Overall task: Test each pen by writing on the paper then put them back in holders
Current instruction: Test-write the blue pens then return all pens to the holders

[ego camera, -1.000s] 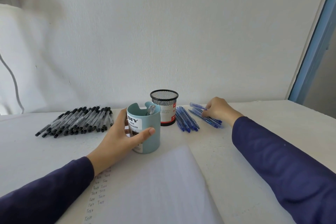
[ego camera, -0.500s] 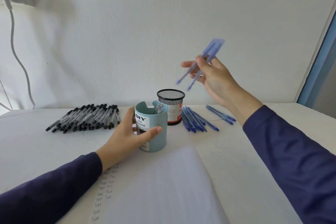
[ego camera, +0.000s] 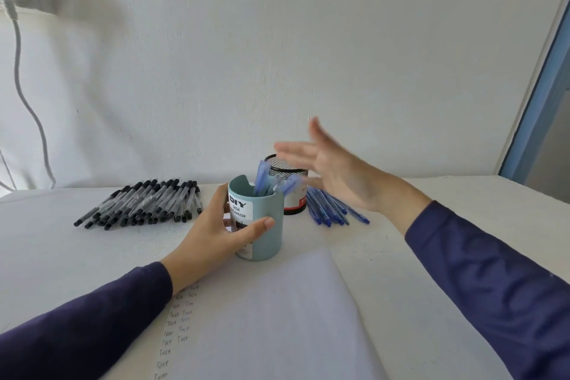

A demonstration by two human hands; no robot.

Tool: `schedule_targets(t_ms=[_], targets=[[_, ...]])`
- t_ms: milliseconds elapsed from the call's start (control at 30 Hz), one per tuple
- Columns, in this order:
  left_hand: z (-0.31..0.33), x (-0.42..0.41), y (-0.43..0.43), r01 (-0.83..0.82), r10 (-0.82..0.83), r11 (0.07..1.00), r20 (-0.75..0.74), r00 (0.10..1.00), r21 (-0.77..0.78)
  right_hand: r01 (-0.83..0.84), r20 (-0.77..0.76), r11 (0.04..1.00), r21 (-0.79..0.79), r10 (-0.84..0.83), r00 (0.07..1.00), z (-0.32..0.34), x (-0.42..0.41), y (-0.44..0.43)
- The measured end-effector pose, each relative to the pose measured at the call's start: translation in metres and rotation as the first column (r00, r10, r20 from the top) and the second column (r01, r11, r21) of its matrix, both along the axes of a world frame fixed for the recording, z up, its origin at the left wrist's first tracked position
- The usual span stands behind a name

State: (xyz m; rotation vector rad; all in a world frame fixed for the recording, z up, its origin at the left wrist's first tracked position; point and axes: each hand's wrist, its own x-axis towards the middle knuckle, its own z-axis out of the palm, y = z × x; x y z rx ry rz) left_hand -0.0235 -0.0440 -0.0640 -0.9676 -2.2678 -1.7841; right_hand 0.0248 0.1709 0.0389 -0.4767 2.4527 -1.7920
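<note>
The cup (ego camera: 266,225), a smooth teal cylinder with a notched rim and a white label reading "DIY DESK ORGANIZER", stands upright on the matte white table (ego camera: 61,256). The left hand (ego camera: 216,231) grips it, fingers round its left side and thumb across its front. Blurred, translucent blue pens (ego camera: 264,179) stick up out of the cup, leaning apart. Just behind the cup to the right is a round black wire-mesh pot (ego camera: 279,163) with a red and white band at its base. The right hand (ego camera: 336,176) hangs above and right of the cup, in front of the pot, empty, with its fingers straight and spread. Right of the cup more slim blue pens (ego camera: 328,210) lie side by side; well left of it lies a row of clear-barrelled black-capped pens (ego camera: 145,203). In front of the cup lies a smooth sheet of paper (ego camera: 277,318) with columns of handwritten "Test" down its left edge. Half a second ago the right hand held several blue pens high above the cup; now it has let them go and they are in the cup.
</note>
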Motion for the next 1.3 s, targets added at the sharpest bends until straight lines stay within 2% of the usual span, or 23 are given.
schedule_targets(t_ms=[33, 67, 100, 133, 167, 200, 267, 300, 400, 600, 667, 867, 933, 1000, 1133, 1200, 1300], targets=[[0.000, 0.000, 0.000, -0.001, 0.001, 1.000, -0.004, 1.000, -0.002, 0.096, -0.025, 0.990, -0.105, -0.099, 0.995, -0.004, -0.008, 0.008], [0.001, 0.001, 0.001, 0.000, 0.000, 1.000, -0.007, 1.000, -0.005, 0.236, -0.065, 0.962, -0.133, -0.247, 0.967, -0.011, -0.016, 0.016], [0.001, 0.001, 0.000, 0.001, -0.001, 1.000, -0.007, 1.000, -0.007, 0.399, -0.138, 0.916, -0.048, -0.402, 0.905, -0.022, -0.025, 0.025], [0.001, 0.001, 0.000, 0.001, -0.001, 1.000, -0.007, 1.000, -0.009, 0.520, -0.232, 0.849, 0.096, -0.489, 0.841, -0.035, -0.032, 0.034], [0.000, 0.001, 0.000, 0.000, -0.001, 1.000, -0.009, 1.000, -0.010, 0.553, -0.307, 0.789, 0.269, -0.473, 0.826, -0.049, -0.036, 0.044], [0.000, 0.001, 0.000, -0.002, 0.002, 1.000, -0.011, 1.000, -0.012, 0.503, -0.328, 0.740, 0.447, -0.387, 0.862, -0.060, -0.039, 0.054], [-0.001, 0.001, 0.000, -0.003, 0.003, 1.000, -0.008, 1.000, -0.008, 0.349, -0.260, 0.658, 0.668, -0.233, 0.937, -0.075, -0.039, 0.070], [-0.001, 0.001, 0.000, -0.001, 0.001, 1.000, -0.005, 1.000, -0.004, 0.334, -0.244, 0.648, 0.684, -0.227, 0.943, -0.078, -0.039, 0.077], [-0.001, 0.000, 0.000, -0.005, 0.005, 1.000, -0.007, 1.000, -0.010, 0.433, -0.271, 0.702, 0.565, -0.337, 0.902, -0.078, -0.044, 0.097], [0.000, 0.001, 0.001, -0.008, 0.007, 1.000, -0.019, 1.000, -0.025, 0.460, -0.215, 0.740, 0.491, -0.409, 0.887, -0.071, -0.039, 0.117], [-0.001, 0.001, 0.001, -0.008, 0.008, 1.000, -0.020, 1.000, -0.029, 0.490, -0.252, 0.668, 0.560, -0.426, 0.869, -0.070, -0.040, 0.116], [-0.002, -0.001, 0.000, -0.011, 0.011, 0.999, -0.017, 1.000, -0.032, 0.580, -0.385, 0.334, 0.743, -0.496, 0.778, -0.073, -0.045, 0.087], [-0.002, -0.001, 0.000, -0.014, 0.013, 0.999, -0.016, 1.000, -0.033, 0.590, -0.407, 0.271, 0.760, -0.509, 0.758, -0.074, -0.046, 0.082], [-0.002, -0.001, 0.000, -0.017, 0.016, 0.999, -0.018, 1.000, -0.036, 0.597, -0.390, 0.280, 0.752, -0.541, 0.745, -0.075, -0.046, 0.080], [-0.001, -0.001, 0.000, -0.016, 0.015, 0.999, -0.016, 1.000, -0.035, 0.653, -0.298, 0.402, 0.642, -0.653, 0.696, -0.070, -0.043, 0.083], [-0.002, -0.001, 0.000, -0.009, 0.009, 0.999, -0.013, 1.000, -0.032, 0.683, -0.243, 0.510, 0.524, -0.679, 0.693, -0.057, -0.038, 0.086], [-0.002, 0.000, 0.000, -0.008, 0.008, 1.000, -0.011, 1.000, -0.029, 0.655, -0.092, 0.732, 0.190, -0.651, 0.754, -0.025, -0.026, 0.076]])
